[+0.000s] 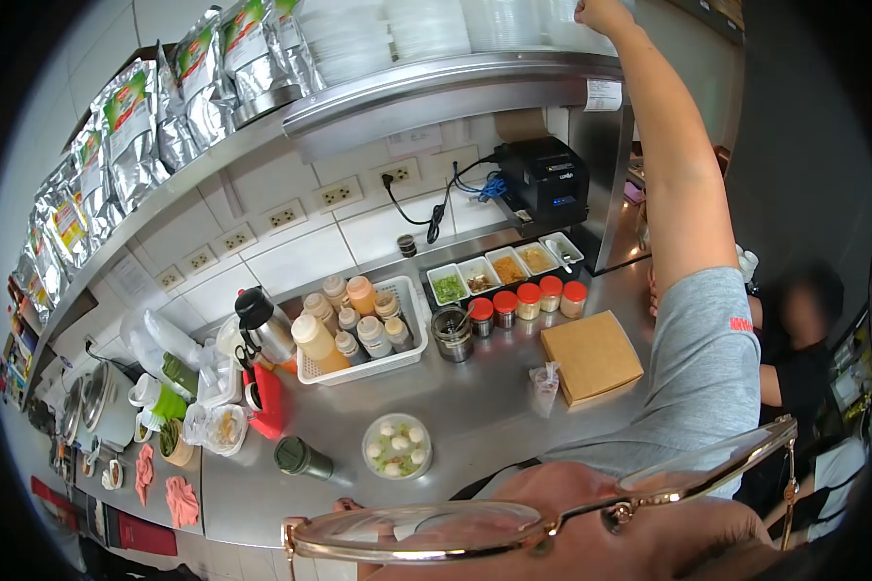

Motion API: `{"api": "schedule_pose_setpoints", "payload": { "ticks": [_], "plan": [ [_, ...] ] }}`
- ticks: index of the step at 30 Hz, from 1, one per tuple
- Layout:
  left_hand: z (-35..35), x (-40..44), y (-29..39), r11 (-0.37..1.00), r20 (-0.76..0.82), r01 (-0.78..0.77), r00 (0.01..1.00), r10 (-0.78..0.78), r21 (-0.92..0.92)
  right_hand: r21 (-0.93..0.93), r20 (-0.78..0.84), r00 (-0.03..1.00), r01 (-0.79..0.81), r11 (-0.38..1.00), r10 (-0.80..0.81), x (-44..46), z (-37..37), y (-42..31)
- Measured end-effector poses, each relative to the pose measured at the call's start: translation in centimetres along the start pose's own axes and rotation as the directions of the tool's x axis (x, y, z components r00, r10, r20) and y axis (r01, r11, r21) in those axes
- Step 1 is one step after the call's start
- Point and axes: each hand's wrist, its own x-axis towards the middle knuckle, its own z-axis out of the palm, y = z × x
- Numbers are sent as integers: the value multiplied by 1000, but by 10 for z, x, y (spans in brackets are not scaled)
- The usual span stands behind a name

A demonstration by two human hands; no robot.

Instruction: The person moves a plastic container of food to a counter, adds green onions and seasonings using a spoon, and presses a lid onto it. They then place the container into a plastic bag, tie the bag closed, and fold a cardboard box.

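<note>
Well, your right hand (606,15) is raised at the steel shelf (455,70), fingers curled beside the stacked clear containers (519,25); whether they grip one, you cannot tell. Your left hand (348,504) shows only fingertips at the desk's (489,412) near edge, state unclear. Just beyond them sits the clear bowl (366,453), with the dark green cup (298,455) to its left. Bare steel opens right of the bowl, up to the small bag (545,387) and brown box (591,356). Glasses (417,531) hide your left palm; the frame's top edge crowds your right hand.
</note>
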Motion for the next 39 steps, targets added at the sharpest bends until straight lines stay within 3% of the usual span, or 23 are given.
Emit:
{"api": "schedule_pose_setpoints", "payload": {
  "ticks": [2, 3, 5, 9, 12, 16, 21, 24, 26, 32, 35, 39],
  "plan": [
    [2, -2, 9, 1000, -84, -4, 997, 3, -9, 14, 80, 985, 155, 988, -155, -1, -9, -2],
    [-4, -2, 14, 1000, -83, -6, 997, 5, -5, 17, 82, 985, 152, 988, -153, -2, -14, -4],
    [-30, 6, 51, 993, 32, 22, 999, -18, -114, 82, 155, 945, 279, 957, -288, -4, -21, -5],
    [-10, 6, -14, 998, 133, 17, 991, -25, 66, 159, 146, 932, 308, 938, -331, -10, -30, -7],
    [-8, 9, -34, 990, 224, 4, 974, -36, 143, 10, 178, 899, 405, 914, -401, -10, -37, -10],
    [-81, 36, 102, 985, 505, 35, 855, -118, 171, 2, 199, 887, 426, 905, -418, -18, -47, -14],
    [-72, 29, 88, 992, 433, -12, 900, -43, 123, 2, 151, 908, 395, 919, -391, -27, -59, -16],
    [-72, 30, 84, 980, 452, -82, 892, -8, 181, 48, 126, 942, 307, 950, -311, -37, -69, -24],
    [-61, 26, 66, 972, 373, -74, 928, -15, 225, 78, 153, 954, 249, 965, -258, -37, -68, -25],
    [-58, 24, 61, 946, 365, -167, 929, 57, 279, 53, 95, 929, 355, 933, -359, -35, -57, -18],
    [-59, 24, 66, 923, 379, -84, 923, -70, 375, 21, -12, 900, 436, 899, -436, -37, -48, -11],
    [-62, 25, 71, 937, 418, -135, 908, -13, 322, -1, -2, 896, 444, 896, -444, -39, -43, -8]
  ]
}}
